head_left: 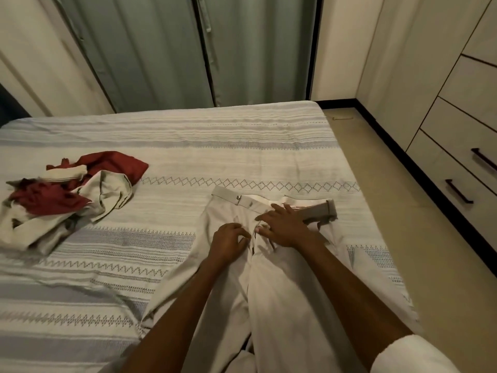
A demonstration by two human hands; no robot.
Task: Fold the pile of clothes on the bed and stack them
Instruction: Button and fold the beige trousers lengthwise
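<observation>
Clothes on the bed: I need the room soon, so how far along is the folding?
Early. Nothing looks done: no folded stack shows on the bed. In hand: beige trousers lie spread out, waistband away from the person, with the left hand and right hand resting near the fly. Left: folding them, then the crumpled red and beige pile.

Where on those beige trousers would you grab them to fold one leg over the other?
Probably the waistband of the beige trousers, at its right end, coming from the bed's right edge. It lies flat and stiff there, free of the right hand, and the left hand can press down the fly.
</observation>
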